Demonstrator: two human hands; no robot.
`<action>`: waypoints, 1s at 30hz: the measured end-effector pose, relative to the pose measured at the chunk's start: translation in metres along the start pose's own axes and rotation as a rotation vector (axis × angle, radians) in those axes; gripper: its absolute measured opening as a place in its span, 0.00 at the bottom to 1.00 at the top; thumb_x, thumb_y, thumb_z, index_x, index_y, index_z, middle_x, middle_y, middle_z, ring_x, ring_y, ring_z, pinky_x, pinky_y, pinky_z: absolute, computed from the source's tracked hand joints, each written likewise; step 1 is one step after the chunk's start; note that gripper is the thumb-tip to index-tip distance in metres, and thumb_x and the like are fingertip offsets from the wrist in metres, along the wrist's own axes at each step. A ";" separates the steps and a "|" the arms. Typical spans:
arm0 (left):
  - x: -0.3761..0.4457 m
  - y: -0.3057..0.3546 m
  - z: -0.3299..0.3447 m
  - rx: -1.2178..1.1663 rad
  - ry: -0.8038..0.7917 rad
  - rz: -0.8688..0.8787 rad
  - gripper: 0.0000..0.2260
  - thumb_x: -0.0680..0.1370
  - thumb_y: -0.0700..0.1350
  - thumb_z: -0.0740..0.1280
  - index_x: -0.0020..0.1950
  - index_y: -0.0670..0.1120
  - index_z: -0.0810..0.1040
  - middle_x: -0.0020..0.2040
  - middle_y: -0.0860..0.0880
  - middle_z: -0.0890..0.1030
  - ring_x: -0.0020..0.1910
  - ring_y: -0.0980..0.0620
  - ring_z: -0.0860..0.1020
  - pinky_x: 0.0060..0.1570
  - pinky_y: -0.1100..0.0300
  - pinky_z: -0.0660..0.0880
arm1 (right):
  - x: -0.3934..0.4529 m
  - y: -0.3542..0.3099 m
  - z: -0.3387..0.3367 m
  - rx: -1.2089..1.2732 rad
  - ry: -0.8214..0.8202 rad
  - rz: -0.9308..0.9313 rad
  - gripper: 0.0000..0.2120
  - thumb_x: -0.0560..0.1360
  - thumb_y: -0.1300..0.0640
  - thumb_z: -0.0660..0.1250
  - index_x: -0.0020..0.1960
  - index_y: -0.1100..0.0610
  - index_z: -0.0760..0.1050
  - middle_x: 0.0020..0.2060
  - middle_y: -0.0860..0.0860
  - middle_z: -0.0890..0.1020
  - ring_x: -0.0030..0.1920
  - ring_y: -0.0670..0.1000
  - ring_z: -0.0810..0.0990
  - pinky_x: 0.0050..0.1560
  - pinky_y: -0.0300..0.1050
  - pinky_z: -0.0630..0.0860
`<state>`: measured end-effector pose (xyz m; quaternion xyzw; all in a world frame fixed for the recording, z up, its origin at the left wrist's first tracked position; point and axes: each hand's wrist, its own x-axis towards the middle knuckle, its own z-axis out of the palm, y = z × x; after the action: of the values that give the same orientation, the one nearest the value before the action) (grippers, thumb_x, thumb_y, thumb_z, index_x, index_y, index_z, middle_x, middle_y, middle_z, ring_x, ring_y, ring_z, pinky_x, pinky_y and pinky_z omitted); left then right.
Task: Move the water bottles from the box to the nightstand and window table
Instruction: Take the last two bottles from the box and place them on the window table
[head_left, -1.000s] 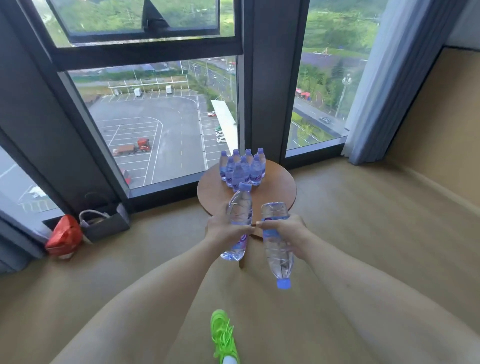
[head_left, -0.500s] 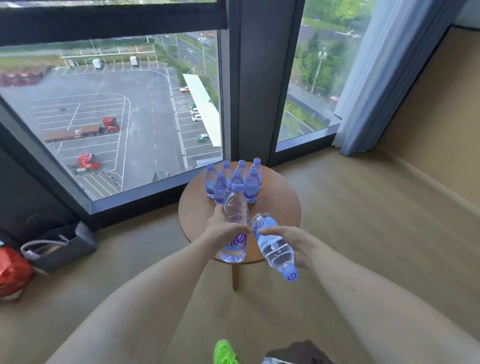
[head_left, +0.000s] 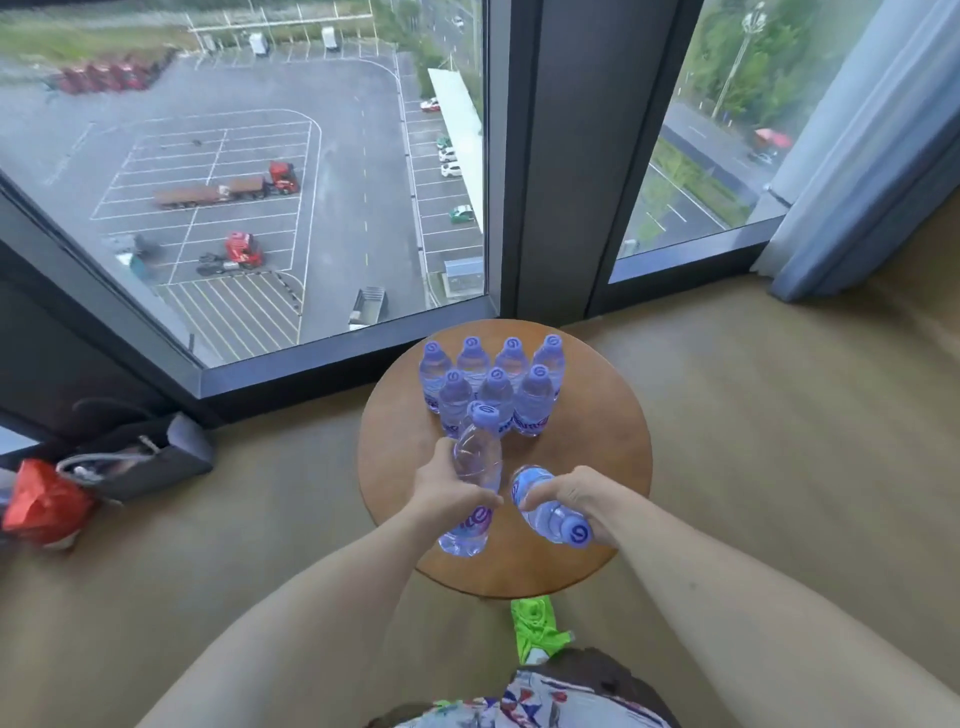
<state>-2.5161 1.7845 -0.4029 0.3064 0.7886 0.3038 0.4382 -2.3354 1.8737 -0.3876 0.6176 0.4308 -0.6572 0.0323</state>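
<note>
Left hand (head_left: 447, 486) grasps upright bottle (head_left: 470, 483) at mid-body; right hand (head_left: 582, 496) grasps a second bottle (head_left: 545, 512), tilted, cap toward 5 o'clock. Both are over the round table (head_left: 608, 467). Seven bottles (head_left: 496, 387) stand clustered at 12 o'clock by the window (head_left: 260, 182)

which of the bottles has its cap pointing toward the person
The bottle in the right hand: that bottle is tipped over, cap toward the person. The left hand's bottle and those standing on the table are cap up.
</note>
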 end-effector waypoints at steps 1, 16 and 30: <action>0.009 0.001 0.003 0.012 0.010 -0.010 0.29 0.59 0.47 0.84 0.50 0.57 0.71 0.49 0.59 0.78 0.46 0.63 0.77 0.40 0.64 0.74 | 0.011 -0.010 -0.005 -0.087 0.016 0.003 0.37 0.59 0.61 0.83 0.63 0.70 0.74 0.53 0.64 0.81 0.46 0.60 0.81 0.47 0.52 0.77; 0.080 -0.032 0.039 0.251 0.062 -0.108 0.36 0.59 0.48 0.79 0.66 0.57 0.75 0.54 0.55 0.83 0.55 0.48 0.81 0.51 0.56 0.77 | 0.115 -0.071 0.005 -0.561 0.147 0.041 0.36 0.64 0.59 0.82 0.69 0.57 0.73 0.64 0.53 0.77 0.59 0.55 0.79 0.57 0.45 0.78; 0.106 -0.051 0.058 0.088 0.067 -0.051 0.20 0.68 0.48 0.76 0.56 0.56 0.71 0.51 0.54 0.81 0.51 0.50 0.80 0.50 0.53 0.77 | 0.137 -0.080 0.036 -0.182 0.476 -0.128 0.21 0.69 0.59 0.73 0.61 0.54 0.76 0.51 0.52 0.80 0.49 0.53 0.78 0.46 0.43 0.73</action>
<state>-2.5214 1.8440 -0.5201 0.2945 0.8231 0.2677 0.4051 -2.4416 1.9694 -0.4651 0.7209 0.5219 -0.4526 -0.0560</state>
